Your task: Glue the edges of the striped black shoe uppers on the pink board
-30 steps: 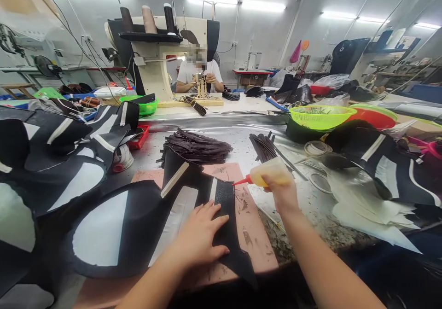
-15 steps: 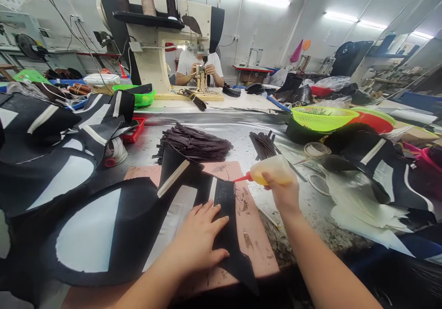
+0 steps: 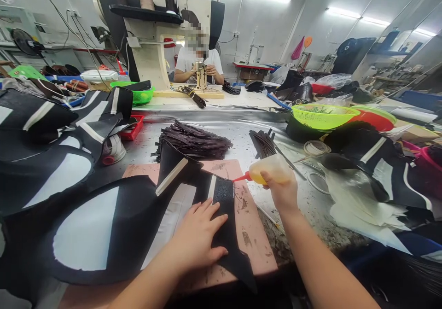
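Observation:
My left hand (image 3: 203, 233) lies flat with spread fingers on a black leather-like piece (image 3: 224, 217) that carries white strips and patches. My right hand (image 3: 281, 189) is wrapped round a translucent squeeze bottle (image 3: 267, 171) with yellowish liquid inside. The bottle is tilted left, and its red nozzle (image 3: 242, 177) points at the top right corner of the black piece, at or very near its edge. Beneath the piece is a stained pink board (image 3: 255, 235). Behind it sits a heap of dark strips (image 3: 195, 141), with a smaller bundle of strips (image 3: 264, 143) to the right.
More black pieces with white patches (image 3: 62, 175) are piled at left. A yellow-green basket (image 3: 324, 115) and translucent sheets (image 3: 362, 203) are at right, with a tape roll (image 3: 113, 150) at left. Across the table a person (image 3: 200, 62) works at a large sewing machine (image 3: 148, 46).
The view has shifted very slightly. Both hands, the bottle and the black piece hold nearly the same places, with the nozzle still at the corner.

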Tool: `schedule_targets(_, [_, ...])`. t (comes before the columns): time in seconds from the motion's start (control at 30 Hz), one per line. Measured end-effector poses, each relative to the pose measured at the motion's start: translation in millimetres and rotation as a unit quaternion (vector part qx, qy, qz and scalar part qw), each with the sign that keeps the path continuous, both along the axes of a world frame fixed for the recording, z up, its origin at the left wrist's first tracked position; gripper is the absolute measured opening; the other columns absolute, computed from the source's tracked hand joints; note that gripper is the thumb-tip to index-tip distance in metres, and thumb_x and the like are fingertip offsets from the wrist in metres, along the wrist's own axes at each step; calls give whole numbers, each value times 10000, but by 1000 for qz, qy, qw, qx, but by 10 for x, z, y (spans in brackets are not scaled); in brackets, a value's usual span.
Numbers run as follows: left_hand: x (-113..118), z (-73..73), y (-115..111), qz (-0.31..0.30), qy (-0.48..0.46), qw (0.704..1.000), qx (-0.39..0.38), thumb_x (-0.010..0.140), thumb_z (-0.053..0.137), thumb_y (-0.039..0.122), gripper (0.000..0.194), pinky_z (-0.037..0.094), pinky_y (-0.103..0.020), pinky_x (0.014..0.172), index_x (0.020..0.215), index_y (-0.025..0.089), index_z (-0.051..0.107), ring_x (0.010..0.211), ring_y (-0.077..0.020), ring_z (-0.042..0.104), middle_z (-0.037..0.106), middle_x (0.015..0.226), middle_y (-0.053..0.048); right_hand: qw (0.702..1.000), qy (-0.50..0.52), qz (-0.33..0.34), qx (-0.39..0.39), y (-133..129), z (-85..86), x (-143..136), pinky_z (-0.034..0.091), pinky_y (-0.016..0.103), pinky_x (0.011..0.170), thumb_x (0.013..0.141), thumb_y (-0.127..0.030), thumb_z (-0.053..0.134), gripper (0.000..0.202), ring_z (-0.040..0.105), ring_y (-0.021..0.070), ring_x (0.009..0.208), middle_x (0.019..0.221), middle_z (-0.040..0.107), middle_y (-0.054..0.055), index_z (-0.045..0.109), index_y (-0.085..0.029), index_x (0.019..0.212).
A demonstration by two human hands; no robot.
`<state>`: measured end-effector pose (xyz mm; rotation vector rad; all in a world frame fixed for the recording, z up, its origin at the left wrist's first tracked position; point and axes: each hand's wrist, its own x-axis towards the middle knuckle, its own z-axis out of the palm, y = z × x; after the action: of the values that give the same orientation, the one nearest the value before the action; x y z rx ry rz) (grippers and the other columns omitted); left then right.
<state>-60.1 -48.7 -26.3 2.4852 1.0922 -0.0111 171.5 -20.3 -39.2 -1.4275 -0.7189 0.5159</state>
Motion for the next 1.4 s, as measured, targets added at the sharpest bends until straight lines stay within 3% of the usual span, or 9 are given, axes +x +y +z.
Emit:
schedule_targets(0.2, [5, -12, -1, 1, -5, 1000, 8, 663, 664, 411, 612, 245, -531, 1059, 1232, 249, 508, 1313, -329, 266, 405, 1383, -87, 994, 4, 110, -14, -89, -83, 83, 437, 229, 323, 471, -480, 786, 560, 544, 146, 539, 712, 568, 22, 559, -124, 840])
schedule_targets(0.37, [8, -38, -6, -3, -5, 1000, 16, 669, 661, 432, 584, 238, -527, 1062, 1205, 237, 532, 1314, -331, 261, 406, 1382, -93, 999, -10, 44, 20, -157, -139, 106, 496, 257, 390, 518, -456, 774, 543, 587, 174, 633, 805, 591, 43, 569, -133, 903])
schedule_targets(0.6, [29, -43, -28, -1, -11, 1000, 28, 657, 672, 472, 597, 235, -524, 1064, 1187, 231, 540, 1313, -336, 261, 415, 1374, -103, 991, 37, 129, -11, -394, -212, 100, 445, 228, 333, 541, -435, 776, 469, 572, 163, 565, 730, 598, 39, 583, -135, 845])
schedule_targets(0.77, [36, -75, -28, -2, -6, 1000, 29, 651, 677, 478, 626, 225, -522, 1070, 1204, 226, 525, 1320, -330, 248, 399, 1384, -105, 999, 1, 45, 26, -341, -206, 65, 544, 299, 470, 567, -433, 765, 507, 607, 218, 770, 934, 595, 67, 571, -152, 942])
schedule_targets(0.83, [41, -70, -27, -4, 4, 1000, 28, 651, 678, 478, 631, 225, -518, 1072, 1207, 224, 524, 1322, -329, 242, 397, 1385, -105, 998, 0, 56, 26, -374, -219, 70, 543, 303, 476, 577, -424, 762, 501, 606, 220, 774, 938, 594, 68, 566, -156, 952])
schedule_targets(1.0, [57, -41, -25, -9, 27, 999, 24, 664, 665, 490, 631, 220, -510, 1076, 1218, 229, 516, 1326, -323, 235, 368, 1405, -103, 984, 55, 168, -15, -642, -288, 101, 466, 245, 382, 590, -391, 759, 426, 581, 182, 626, 788, 605, 48, 581, -156, 897])
schedule_targets(1.17, [67, -26, -25, -10, 26, 999, 24, 674, 655, 494, 649, 210, -493, 1084, 1237, 212, 501, 1327, -317, 233, 367, 1404, -112, 992, 49, 121, 3, -763, -266, 96, 447, 240, 390, 577, -382, 761, 428, 572, 174, 627, 827, 604, 42, 575, -173, 901])
schedule_targets(1.3, [67, -24, -30, -10, 26, 999, 29, 675, 657, 486, 621, 216, -486, 1082, 1217, 218, 515, 1324, -307, 248, 367, 1404, -108, 983, 49, 174, -6, -823, -255, 105, 494, 291, 498, 589, -361, 760, 393, 589, 198, 676, 803, 624, 40, 597, -174, 895])
schedule_targets(1.4, [65, -32, -29, -13, 31, 999, 33, 671, 660, 490, 622, 217, -486, 1080, 1210, 213, 521, 1324, -308, 245, 359, 1408, -118, 983, 37, 178, 3, -862, -250, 111, 512, 331, 578, 602, -361, 756, 380, 593, 207, 694, 793, 629, 36, 601, -177, 897])
